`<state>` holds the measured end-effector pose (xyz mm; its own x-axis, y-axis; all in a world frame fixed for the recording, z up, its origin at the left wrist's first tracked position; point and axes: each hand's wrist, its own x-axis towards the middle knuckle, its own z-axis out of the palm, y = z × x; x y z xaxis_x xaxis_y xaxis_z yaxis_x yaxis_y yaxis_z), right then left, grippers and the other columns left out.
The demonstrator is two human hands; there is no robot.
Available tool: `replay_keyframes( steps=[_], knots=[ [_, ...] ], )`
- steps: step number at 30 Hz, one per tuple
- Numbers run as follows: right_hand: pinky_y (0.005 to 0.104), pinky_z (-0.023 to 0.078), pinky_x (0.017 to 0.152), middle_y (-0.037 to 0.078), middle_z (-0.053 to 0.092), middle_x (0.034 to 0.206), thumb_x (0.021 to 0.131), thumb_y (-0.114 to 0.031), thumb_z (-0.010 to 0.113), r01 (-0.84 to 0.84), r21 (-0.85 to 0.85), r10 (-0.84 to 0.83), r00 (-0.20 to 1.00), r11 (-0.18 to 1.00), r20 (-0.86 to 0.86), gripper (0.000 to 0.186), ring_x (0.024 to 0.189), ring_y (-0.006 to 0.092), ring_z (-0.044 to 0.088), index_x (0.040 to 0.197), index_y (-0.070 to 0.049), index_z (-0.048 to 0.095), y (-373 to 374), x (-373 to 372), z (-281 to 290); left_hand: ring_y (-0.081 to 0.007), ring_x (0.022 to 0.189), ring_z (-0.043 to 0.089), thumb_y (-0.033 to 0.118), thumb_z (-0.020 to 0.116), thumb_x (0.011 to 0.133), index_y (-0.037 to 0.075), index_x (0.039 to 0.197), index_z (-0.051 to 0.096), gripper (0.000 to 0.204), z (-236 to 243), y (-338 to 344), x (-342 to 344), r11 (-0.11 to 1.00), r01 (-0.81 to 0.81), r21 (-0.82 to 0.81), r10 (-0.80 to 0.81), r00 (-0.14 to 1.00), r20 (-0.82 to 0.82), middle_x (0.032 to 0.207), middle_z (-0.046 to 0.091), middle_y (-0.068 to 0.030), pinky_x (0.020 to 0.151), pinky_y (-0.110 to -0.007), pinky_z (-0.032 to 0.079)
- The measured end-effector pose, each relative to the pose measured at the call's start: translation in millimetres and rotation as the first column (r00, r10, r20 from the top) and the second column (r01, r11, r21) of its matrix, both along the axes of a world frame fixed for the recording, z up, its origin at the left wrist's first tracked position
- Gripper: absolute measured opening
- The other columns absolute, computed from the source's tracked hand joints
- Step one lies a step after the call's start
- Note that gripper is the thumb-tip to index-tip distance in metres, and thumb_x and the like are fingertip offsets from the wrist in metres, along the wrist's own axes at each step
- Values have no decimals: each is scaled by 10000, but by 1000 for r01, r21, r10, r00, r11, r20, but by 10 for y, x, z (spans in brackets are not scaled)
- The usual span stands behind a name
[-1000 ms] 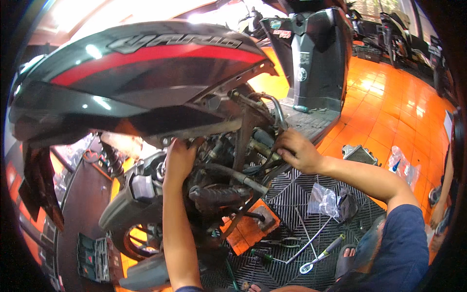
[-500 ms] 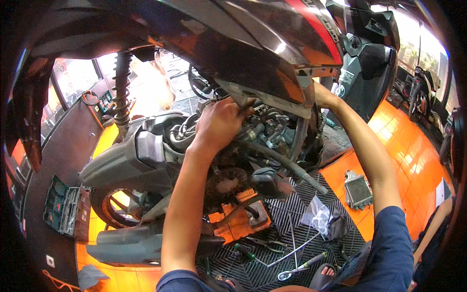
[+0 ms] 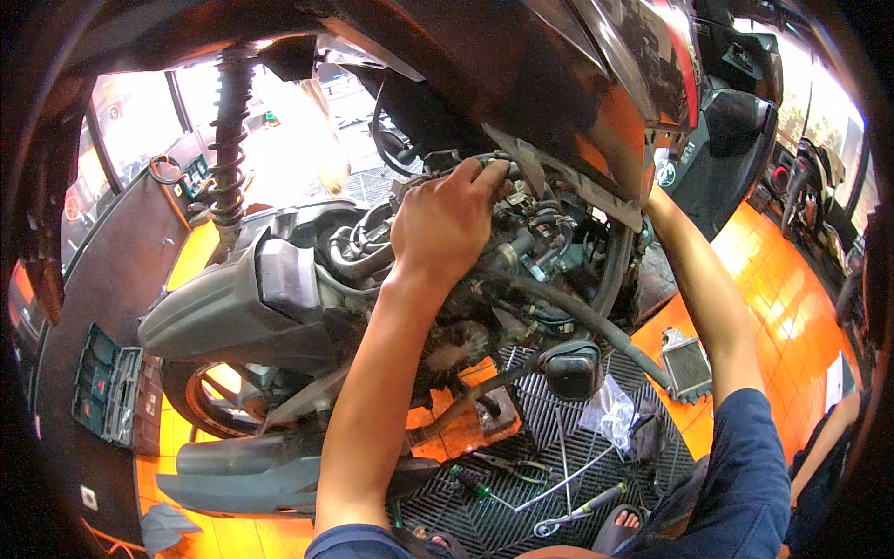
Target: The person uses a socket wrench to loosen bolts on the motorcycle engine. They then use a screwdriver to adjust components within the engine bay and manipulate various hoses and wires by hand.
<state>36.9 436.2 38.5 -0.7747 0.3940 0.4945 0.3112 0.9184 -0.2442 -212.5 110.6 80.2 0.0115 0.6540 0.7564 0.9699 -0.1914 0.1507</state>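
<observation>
My left hand point(image 3: 445, 216) reaches into the engine bay of a partly stripped scooter. Its thumb and fingers are pinched together among hoses and cables, just under the edge of the dark body panel point(image 3: 568, 84); what they grip is too small to make out. At the right end of that panel is my right hand point(image 3: 663, 207), largely hidden behind it, so its fingers do not show. Below the hands are the engine parts point(image 3: 535, 247) and a thick black hose point(image 3: 596, 321) slanting down to the right. A black rounded part point(image 3: 571, 370) hangs beneath the hose.
A coil-spring shock absorber point(image 3: 230, 140) stands at left above the rear fender point(image 3: 214, 298). A small radiator point(image 3: 687, 363) lies on orange tiles. Wrenches point(image 3: 582, 503), a green-handled screwdriver point(image 3: 470, 482) and a plastic bag point(image 3: 610, 410) lie on the black mat. A toolbox point(image 3: 107, 387) is at left.
The body panel, the black hose and the rounded part have shifted to the right. My left hand has moved right and stays pinched; the right hand has moved slightly right along with the panel.
</observation>
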Motion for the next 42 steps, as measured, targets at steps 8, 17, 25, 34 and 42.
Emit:
replay_keyframes(
  steps=[8, 17, 25, 34, 42],
  knots=[
    [345, 372, 1062, 112, 494, 1377, 720, -171, 781, -29, 190, 31, 999, 981, -7, 735, 1240, 201, 477, 1367, -39, 460, 126, 188, -91, -328, 757, 658, 164, 493, 880, 191, 1118, 650, 287, -60, 101, -37, 999, -45, -10, 44, 991, -127, 930, 637, -74, 675, -445, 534],
    [342, 367, 1058, 109, 487, 1372, 775, -140, 728, -5, -143, -2, 999, 990, -49, 659, 1237, 191, 474, 1367, -48, 453, -37, 296, 157, -325, 759, 657, 182, 507, 886, 185, 1108, 656, 267, 39, -34, 59, 999, -49, -23, 49, 999, 9, 918, 639, -81, 673, -438, 532],
    [338, 377, 1028, 104, 507, 1332, 780, -152, 721, 68, -111, -67, 998, 991, 11, 622, 1198, 184, 484, 1341, -46, 473, -242, 332, 382, -340, 844, 646, 257, 587, 859, 123, 1051, 693, 257, 11, 105, -92, 985, 171, 14, -171, 985, 27, 939, 658, -112, 766, -450, 508],
    [333, 387, 995, 98, 528, 1287, 787, -165, 714, 100, -139, -94, 994, 985, 47, 581, 1154, 176, 496, 1311, -43, 495, -435, 236, 461, -380, 892, 625, 473, 637, 834, 12, 1035, 682, 505, 95, 110, -218, 852, 360, -380, -335, 933, 134, 905, 669, -209, 811, -415, 505],
    [329, 396, 965, 92, 547, 1247, 793, -177, 708, 166, -172, -156, 985, 971, 73, 546, 1114, 168, 507, 1285, -41, 515, -659, 410, 581, -336, 1230, 492, 581, 534, 870, 24, 1211, 594, 656, 256, 615, -501, 879, 186, -440, -197, 980, 23, 1237, 584, -203, 1035, -408, 377]
  ],
)
